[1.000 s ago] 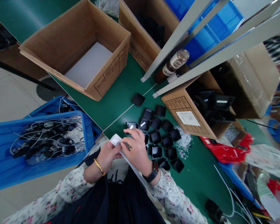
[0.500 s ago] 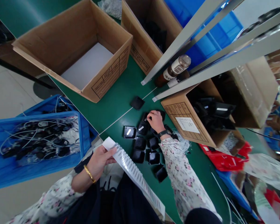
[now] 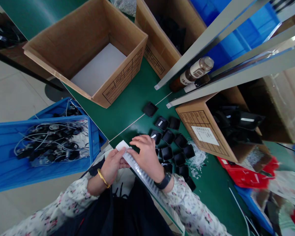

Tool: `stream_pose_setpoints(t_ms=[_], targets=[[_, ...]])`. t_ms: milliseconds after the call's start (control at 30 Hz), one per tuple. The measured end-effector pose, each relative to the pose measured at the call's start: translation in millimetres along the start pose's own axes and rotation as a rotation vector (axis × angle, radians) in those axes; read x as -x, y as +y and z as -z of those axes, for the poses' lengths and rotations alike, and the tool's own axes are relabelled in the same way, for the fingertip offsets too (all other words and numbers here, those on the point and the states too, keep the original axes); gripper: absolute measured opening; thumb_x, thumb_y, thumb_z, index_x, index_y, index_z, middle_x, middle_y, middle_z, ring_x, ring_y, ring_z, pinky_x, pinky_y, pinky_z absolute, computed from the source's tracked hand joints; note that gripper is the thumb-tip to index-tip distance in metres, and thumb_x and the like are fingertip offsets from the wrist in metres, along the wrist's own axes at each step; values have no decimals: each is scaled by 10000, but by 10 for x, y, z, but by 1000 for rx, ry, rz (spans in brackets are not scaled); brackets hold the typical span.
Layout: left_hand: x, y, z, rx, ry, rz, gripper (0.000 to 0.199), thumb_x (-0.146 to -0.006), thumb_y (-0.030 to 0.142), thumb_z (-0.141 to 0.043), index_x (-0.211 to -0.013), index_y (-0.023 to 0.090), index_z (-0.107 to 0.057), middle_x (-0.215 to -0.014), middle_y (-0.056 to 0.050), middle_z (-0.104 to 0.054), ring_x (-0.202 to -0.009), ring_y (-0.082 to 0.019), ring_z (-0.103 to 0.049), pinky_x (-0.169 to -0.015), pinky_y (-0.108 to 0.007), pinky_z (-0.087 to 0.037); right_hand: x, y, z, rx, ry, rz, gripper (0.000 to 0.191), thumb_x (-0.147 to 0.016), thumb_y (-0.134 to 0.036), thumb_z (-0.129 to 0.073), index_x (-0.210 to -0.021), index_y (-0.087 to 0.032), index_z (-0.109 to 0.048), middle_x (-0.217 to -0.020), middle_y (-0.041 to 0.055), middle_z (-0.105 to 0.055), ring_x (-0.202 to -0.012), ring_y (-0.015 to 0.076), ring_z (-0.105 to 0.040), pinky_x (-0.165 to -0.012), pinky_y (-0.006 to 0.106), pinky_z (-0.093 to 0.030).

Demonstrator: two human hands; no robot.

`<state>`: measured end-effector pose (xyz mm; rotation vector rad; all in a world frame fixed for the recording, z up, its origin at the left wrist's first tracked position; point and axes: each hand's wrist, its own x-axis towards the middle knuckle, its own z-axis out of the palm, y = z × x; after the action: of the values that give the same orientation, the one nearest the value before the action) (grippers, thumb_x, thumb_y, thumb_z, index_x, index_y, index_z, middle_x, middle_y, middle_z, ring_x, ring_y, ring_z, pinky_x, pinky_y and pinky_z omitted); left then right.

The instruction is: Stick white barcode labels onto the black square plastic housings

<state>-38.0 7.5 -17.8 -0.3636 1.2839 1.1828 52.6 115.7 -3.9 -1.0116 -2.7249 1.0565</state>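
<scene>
Open green table (image 3: pixel 127 108) is lying between the cardboard box (image 3: pixel 93 55) and black parts (image 3: pixel 173 144). At its near edge, left hand (image 3: pixel 114 164) and right hand (image 3: pixel 146 155) are together, pinching the label strip (image 3: pixel 137 168) between them.

The right hand (image 3: pixel 146 157) covers the upper part of the label strip (image 3: pixel 142 172) and the black parts beneath it, so what its fingertips pinch cannot be told. The printing on the strip is too small to read. The strip's lower end disappears behind the sleeve (image 3: pixel 186 203). The right-hand bench (image 3: pixel 211 193) clutter is blurred and cut off.
</scene>
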Motion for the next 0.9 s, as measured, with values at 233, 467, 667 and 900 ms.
stream_pose_setpoints(t_ms=[233, 467, 667, 900], targets=[[-38, 111, 12, 79, 37, 22, 124, -857, 213, -466, -885, 98, -500, -683, -79, -636, -553, -161, -614, -488, -248, -516, -185, 6, 114, -66, 73, 155, 96, -800, -167, -593, -718, -216, -604, -1054, 8, -608, -1058, 204, -460, -933, 386, -334], [-71, 182, 100, 94, 117, 11, 125, -861, 165, -438, -876, 69, -517, -737, -130, -657, -580, -178, -634, -505, -263, -532, -1314, 1068, 417, 200, 206, -109, 74, -758, -136, -574, -721, -194, -600, -973, 72, -568, -993, 246, -457, -863, 400, -356], [-34, 177, 139, 106, 111, -16, 124, -837, 189, -486, -874, 77, -524, -744, -121, -659, -601, -192, -642, -508, -270, -536, -1516, 1339, 178, 460, 109, -87, 78, -757, -146, -574, -793, -203, -612, -1033, 80, -548, -1010, 272, -413, -789, 389, -356], [-37, 187, 93, 72, 106, -10, 143, -855, 201, -462, -853, 73, -527, -733, -125, -662, -600, -189, -646, -502, -245, -526, -1238, 1001, 237, 455, 319, -50, 380, -789, -147, -557, -1166, -132, -512, -1222, 158, -466, -1062, 303, -414, -858, 441, -334]])
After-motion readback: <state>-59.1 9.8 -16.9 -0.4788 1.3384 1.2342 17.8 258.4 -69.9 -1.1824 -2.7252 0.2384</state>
